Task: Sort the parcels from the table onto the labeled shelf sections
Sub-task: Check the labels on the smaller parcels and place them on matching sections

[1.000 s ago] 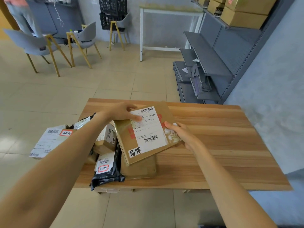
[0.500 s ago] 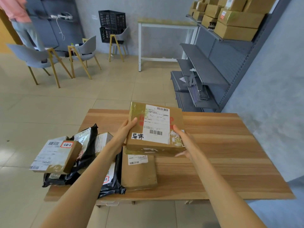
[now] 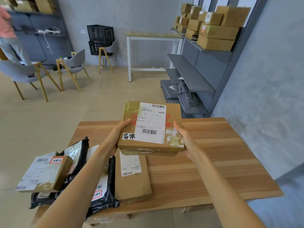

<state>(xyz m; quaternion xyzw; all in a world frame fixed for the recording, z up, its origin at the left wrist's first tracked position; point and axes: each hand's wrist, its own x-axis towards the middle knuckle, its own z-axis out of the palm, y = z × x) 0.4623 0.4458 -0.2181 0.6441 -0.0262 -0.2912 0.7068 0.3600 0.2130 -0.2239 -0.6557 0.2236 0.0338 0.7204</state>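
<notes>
While both hands (image 3: 115, 137) hold it, flat cardboard parcel (image 3: 151, 127).

Both bare forearms reach out in front, angled in toward each other. The left hand (image 3: 115, 139) cups the left edge of the flat brown cardboard box with a white label (image 3: 151, 127), thumb lying on top. The right hand (image 3: 184, 139) mirrors it on the right edge, thumb up over the top. Grip on both sides looks firm, wrists fairly straight, box up off the counter.
</notes>
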